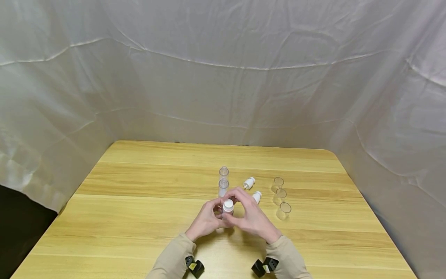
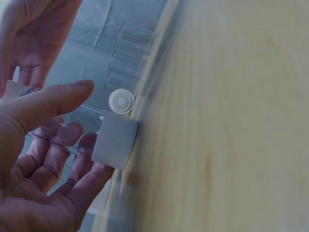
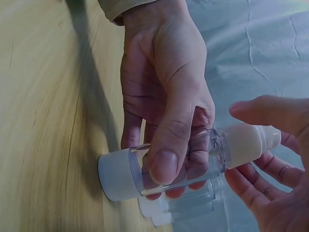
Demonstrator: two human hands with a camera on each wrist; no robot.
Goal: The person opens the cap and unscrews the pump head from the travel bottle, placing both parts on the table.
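A clear pump bottle [image 3: 193, 174] with a white base [image 2: 116, 141] stands upright between both hands. My left hand [image 1: 205, 221] holds its clear body, thumb in front and fingers behind. A white pump head [image 3: 246, 145] sits on top of the bottle. Around it is my right hand [image 1: 251, 217]: fingertips are at the collar's edge, while the right thumb [image 3: 260, 107] stands slightly off it. Two more white pump heads, one farther back [image 1: 249, 183] and one nearer [image 1: 257, 196], lie on the table just beyond the right hand.
Two clear bottles without pumps, a near one [image 1: 223, 188] and a far one [image 1: 223, 173], stand behind the hands. Three clear caps [image 1: 283, 211] form a row on the right. The wooden table [image 1: 139, 217] is bordered by grey-white curtains [image 1: 223, 97].
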